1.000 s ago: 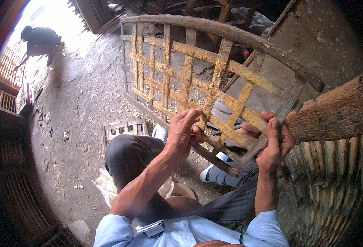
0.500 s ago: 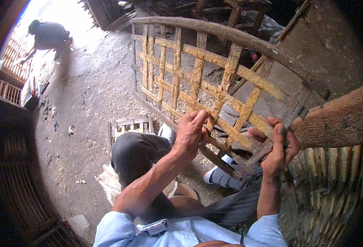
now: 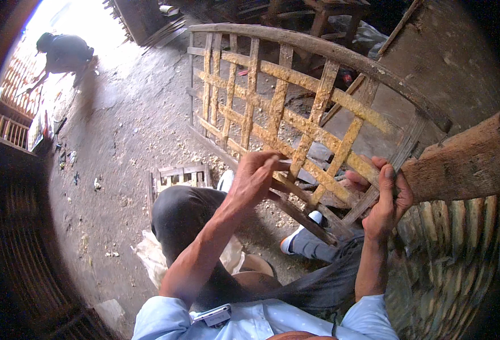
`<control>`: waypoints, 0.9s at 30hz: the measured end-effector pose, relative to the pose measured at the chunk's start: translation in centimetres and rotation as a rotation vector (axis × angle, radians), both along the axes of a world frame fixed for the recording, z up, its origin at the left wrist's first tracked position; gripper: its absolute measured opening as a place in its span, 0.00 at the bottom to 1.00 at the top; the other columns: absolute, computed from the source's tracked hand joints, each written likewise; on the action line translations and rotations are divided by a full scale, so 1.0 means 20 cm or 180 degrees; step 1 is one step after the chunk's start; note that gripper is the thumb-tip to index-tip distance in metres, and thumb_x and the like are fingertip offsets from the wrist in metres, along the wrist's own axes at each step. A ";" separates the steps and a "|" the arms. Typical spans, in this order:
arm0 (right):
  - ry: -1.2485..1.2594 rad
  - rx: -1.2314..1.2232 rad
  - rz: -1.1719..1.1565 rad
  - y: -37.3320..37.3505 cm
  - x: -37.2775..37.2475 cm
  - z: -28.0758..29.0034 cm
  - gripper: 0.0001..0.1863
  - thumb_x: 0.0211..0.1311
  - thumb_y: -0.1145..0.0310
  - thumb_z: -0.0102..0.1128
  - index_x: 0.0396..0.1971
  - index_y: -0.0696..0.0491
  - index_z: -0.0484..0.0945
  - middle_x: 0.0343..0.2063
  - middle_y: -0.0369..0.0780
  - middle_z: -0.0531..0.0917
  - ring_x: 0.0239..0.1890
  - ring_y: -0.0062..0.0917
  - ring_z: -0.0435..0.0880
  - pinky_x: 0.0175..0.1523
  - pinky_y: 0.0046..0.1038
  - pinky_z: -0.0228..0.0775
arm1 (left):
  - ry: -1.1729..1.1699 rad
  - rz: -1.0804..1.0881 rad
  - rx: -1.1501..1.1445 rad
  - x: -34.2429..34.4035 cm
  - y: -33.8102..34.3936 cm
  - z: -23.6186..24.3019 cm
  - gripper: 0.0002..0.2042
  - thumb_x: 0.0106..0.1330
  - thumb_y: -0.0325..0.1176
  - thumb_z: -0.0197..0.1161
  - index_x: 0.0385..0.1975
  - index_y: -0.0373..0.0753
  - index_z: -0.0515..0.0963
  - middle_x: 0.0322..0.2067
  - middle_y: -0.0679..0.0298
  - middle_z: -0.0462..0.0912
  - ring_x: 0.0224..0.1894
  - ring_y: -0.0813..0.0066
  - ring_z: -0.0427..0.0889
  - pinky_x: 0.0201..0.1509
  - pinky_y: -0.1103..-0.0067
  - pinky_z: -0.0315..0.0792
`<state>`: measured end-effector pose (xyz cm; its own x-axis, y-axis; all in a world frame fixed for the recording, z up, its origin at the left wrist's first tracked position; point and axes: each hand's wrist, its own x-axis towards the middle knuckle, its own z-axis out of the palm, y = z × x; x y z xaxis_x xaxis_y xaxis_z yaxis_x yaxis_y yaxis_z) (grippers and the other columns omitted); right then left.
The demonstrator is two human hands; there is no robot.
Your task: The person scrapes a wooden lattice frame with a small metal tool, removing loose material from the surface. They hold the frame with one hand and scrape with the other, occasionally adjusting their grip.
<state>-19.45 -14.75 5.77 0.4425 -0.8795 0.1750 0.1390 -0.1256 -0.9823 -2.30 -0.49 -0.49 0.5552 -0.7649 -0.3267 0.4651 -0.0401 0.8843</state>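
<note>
1. Grey floor (image 3: 119, 164) spreads wide left of the wooden lattice frame (image 3: 312, 126).
2. Left hand (image 3: 254, 178): fingers narrowed at frame's lower slats; cannot tell whether gripping.
3. Right hand (image 3: 387, 198) clasps frame's right end bar; rough beam (image 3: 460, 164) close beyond.
4. Frame between hands: yellow-crusted slats leftward, bare weathered bar rightmost.

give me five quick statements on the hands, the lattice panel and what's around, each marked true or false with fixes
1. The right hand grips the right end of the wooden lattice panel. True.
2. A smaller slatted panel shows just beyond the left knee. True.
3. The left hand rests on the left knee. False: it is raised at the near side of the wooden lattice panel.
4. The person at upper left stands upright. False: they are bent over.
5. The wearer's shirt is light blue. True.
</note>
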 end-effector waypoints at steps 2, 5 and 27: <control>0.0007 -0.0052 -0.0013 -0.02 -0.01 0.00 0.16 0.72 0.62 0.51 0.43 0.62 0.77 0.39 0.45 0.83 0.29 0.35 0.88 0.33 0.29 0.83 | -0.0695 0.0241 0.0254 0.06 0.01 -0.04 0.23 0.71 0.48 0.53 0.50 0.31 0.75 0.41 0.54 0.85 0.36 0.70 0.84 0.35 0.76 0.76; 0.0026 -0.0129 -0.0049 -0.04 -0.01 0.00 0.16 0.72 0.62 0.51 0.43 0.62 0.77 0.39 0.45 0.83 0.29 0.34 0.88 0.33 0.29 0.83 | -0.1250 0.1017 0.0285 0.16 0.00 -0.10 0.25 0.71 0.52 0.51 0.51 0.33 0.75 0.45 0.53 0.83 0.45 0.65 0.82 0.45 0.69 0.75; -0.0409 0.0362 0.0115 -0.08 -0.02 0.04 0.17 0.71 0.61 0.52 0.43 0.63 0.76 0.40 0.46 0.83 0.28 0.36 0.88 0.31 0.34 0.86 | 0.0646 0.0597 -0.0216 0.08 0.00 0.00 0.13 0.69 0.42 0.60 0.42 0.38 0.74 0.23 0.73 0.72 0.21 0.83 0.80 0.21 0.85 0.75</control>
<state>-19.78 -16.36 6.49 0.4546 -0.8808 0.1325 0.2666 -0.0073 -0.9638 -0.69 -0.44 -0.41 0.6175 -0.6789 -0.3973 0.6267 0.1194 0.7701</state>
